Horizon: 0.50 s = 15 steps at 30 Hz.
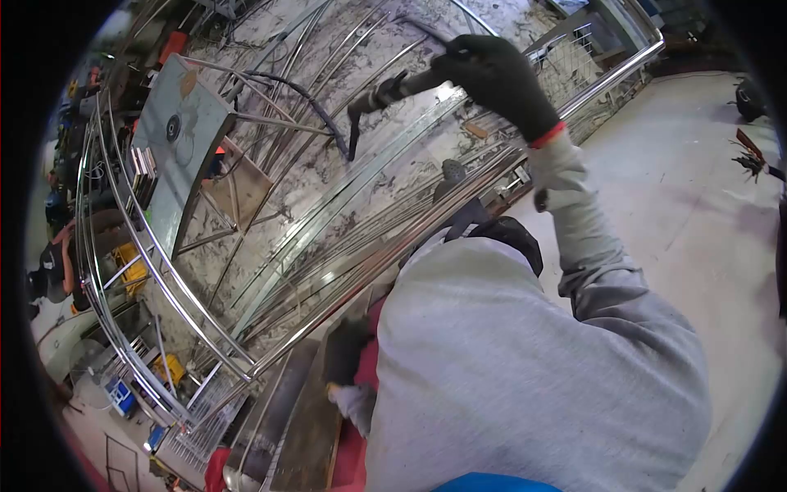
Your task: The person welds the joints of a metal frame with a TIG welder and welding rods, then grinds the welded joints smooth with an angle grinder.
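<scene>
My right hand (496, 82), in a dark glove with a red cuff, is raised at the upper middle, closed around the handle of a dark welding torch (420, 84). The torch's bent neck points down over the grimy workbench (361, 61). Beneath it, long flat metal bars and thin rods (348, 201) lie across the bench. My left hand (348, 348), also dark-gloved, hangs low beside my body, close to the bench's near edge and some dark boards (307, 435). Its fingers are lost in shadow.
Curved shiny metal tubes (147, 238) rise at the left. Behind them stands a tilted grey metal plate (176, 139) with a round mark. A black cable (307, 94) crosses the bench. Pale floor (656, 189) stretches to the right. Yellow items (129, 266) show at far left.
</scene>
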Motion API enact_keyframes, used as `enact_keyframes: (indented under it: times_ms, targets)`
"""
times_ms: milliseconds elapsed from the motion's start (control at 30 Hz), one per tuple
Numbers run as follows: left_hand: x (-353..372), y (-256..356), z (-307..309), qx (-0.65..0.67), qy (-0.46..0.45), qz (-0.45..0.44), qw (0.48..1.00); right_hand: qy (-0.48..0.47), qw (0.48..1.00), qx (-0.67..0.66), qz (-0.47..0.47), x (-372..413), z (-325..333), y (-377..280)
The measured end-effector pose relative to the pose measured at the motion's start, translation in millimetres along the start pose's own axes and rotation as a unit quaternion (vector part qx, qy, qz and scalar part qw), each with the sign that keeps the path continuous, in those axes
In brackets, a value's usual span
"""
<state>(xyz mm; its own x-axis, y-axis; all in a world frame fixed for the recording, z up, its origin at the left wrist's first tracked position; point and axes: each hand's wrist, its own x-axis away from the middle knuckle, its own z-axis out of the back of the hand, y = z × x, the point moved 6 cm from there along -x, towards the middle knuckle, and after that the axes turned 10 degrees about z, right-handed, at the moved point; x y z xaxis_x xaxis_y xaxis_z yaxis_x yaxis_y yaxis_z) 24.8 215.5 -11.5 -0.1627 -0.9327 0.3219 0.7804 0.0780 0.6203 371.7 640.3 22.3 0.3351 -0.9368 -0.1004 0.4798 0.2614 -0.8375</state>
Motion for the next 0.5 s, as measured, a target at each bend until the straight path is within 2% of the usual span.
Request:
enact_keyframes:
  times_ms: [67, 100, 133, 167, 200, 233, 267, 300, 333, 367, 433, 467, 500]
  targets:
    - [-13, 25, 6, -0.086, -0.036, -0.054, 0.994, 0.037, 0.997, 0.002, 0.075, 1, 30, 5]
    - [-15, 29, 26, 0.059, 0.015, 0.105, 0.993, 0.034, 0.997, -0.010, 0.069, -4, 31, 17]
    - [-10, 34, 45, 0.200, 0.069, 0.255, 0.943, 0.028, 0.992, 0.000, 0.123, -4, 31, 16]
    - [-25, 48, 67, 0.264, 0.160, 0.239, 0.921, 0.025, 0.985, 0.018, 0.171, -1, 34, 13]
    - [-55, 62, 83, 0.331, 0.242, 0.215, 0.887, 0.021, 0.981, -0.141, 0.131, -2, 29, 18]
    - [-88, 80, 93, 0.292, 0.260, 0.180, 0.903, -0.011, 0.990, -0.069, 0.120, -4, 16, 25]
    - [-125, 91, 90, 0.284, 0.308, 0.202, 0.886, -0.031, 0.992, 0.001, 0.126, -2, 19, -7]
    - [-164, 112, 90, 0.267, 0.292, 0.137, 0.908, -0.053, 0.984, 0.014, 0.172, 1, 7, -22]
    - [-195, 132, 85, 0.210, 0.272, 0.120, 0.931, -0.096, 0.971, 0.030, 0.215, 6, -5, -40]
    - [-217, 150, 80, 0.150, 0.254, 0.103, 0.950, -0.070, 0.957, 0.028, 0.281, 12, -6, -58]
    - [-246, 132, 60, 0.114, 0.153, 0.168, 0.967, -0.079, 0.950, -0.029, 0.300, 20, 4, -77]
    - [-262, 138, 52, 0.145, 0.090, 0.135, 0.976, -0.071, 0.952, -0.031, 0.295, 21, 10, -75]
    - [-270, 144, 48, 0.142, 0.080, 0.130, 0.978, -0.063, 0.954, -0.034, 0.291, 22, 17, -72]
